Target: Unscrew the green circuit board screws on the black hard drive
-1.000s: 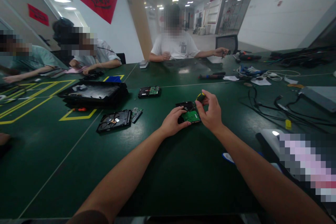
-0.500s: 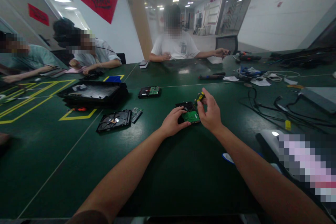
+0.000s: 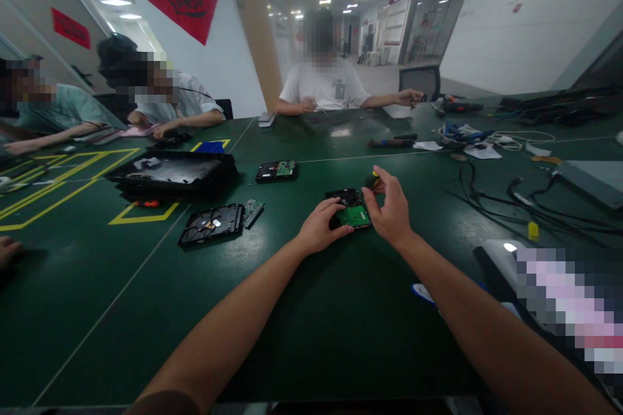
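Observation:
A hard drive with a green circuit board [image 3: 354, 214] facing up lies on the green table [image 3: 311, 324] in front of me. My left hand [image 3: 318, 227] grips its left side, fingers curled over the edge. Fingertips of my right hand [image 3: 389, 207] pinch the black and yellow handle of a small screwdriver [image 3: 372, 180], held upright over the drive's far right corner. The screwdriver's tip is hidden behind my fingers.
An opened hard drive [image 3: 211, 224] and a loose board [image 3: 253, 211] lie to the left, near a black tray [image 3: 170, 172]. Another drive [image 3: 277, 170] sits farther back. Cables [image 3: 511, 198] spread at right. Three people sit across the table and along its left side.
My right hand's fingers have shifted on the screwdriver handle, turning it in place. My left hand and the drive have stayed put.

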The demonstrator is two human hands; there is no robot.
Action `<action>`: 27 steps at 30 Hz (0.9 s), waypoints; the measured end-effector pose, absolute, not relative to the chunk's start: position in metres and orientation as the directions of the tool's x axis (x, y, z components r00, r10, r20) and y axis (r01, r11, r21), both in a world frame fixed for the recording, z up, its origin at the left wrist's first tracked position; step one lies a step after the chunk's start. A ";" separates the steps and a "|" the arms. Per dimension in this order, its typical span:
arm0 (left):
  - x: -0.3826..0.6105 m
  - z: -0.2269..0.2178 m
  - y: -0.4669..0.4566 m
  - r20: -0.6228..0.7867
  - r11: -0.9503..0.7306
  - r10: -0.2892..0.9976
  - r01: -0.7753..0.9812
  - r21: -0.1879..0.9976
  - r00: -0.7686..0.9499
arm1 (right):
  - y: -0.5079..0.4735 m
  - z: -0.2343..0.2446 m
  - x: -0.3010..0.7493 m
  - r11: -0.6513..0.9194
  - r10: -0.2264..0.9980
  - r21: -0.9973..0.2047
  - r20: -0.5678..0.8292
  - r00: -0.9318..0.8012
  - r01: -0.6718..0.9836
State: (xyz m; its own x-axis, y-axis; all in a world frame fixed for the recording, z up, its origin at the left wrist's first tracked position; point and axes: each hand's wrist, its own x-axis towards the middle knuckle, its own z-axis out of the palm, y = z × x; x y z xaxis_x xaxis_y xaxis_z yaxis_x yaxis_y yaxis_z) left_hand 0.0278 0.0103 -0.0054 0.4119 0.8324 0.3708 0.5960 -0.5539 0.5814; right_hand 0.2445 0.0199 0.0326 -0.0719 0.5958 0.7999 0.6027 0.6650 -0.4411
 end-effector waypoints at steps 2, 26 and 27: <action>0.028 -0.005 0.010 0.372 -0.557 0.830 0.592 0.582 0.416 | 0.020 0.033 0.244 0.669 0.600 -0.444 0.796 -0.080 0.596; 0.028 -0.007 0.011 0.382 -0.565 0.825 0.599 0.567 0.416 | 0.023 0.030 0.244 0.683 0.600 -0.447 0.795 -0.094 0.578; 0.028 -0.007 0.011 0.381 -0.563 0.826 0.601 0.567 0.415 | 0.023 0.029 0.244 0.686 0.604 -0.453 0.791 -0.099 0.570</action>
State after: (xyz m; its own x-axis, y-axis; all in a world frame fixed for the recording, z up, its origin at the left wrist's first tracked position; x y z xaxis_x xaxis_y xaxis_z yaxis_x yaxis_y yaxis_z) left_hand 0.0277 0.0107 -0.0072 0.4149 0.8262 0.3812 0.6010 -0.5633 0.5670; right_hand 0.2439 0.0229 0.0294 -0.0987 0.6042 0.7907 0.5699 0.6857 -0.4528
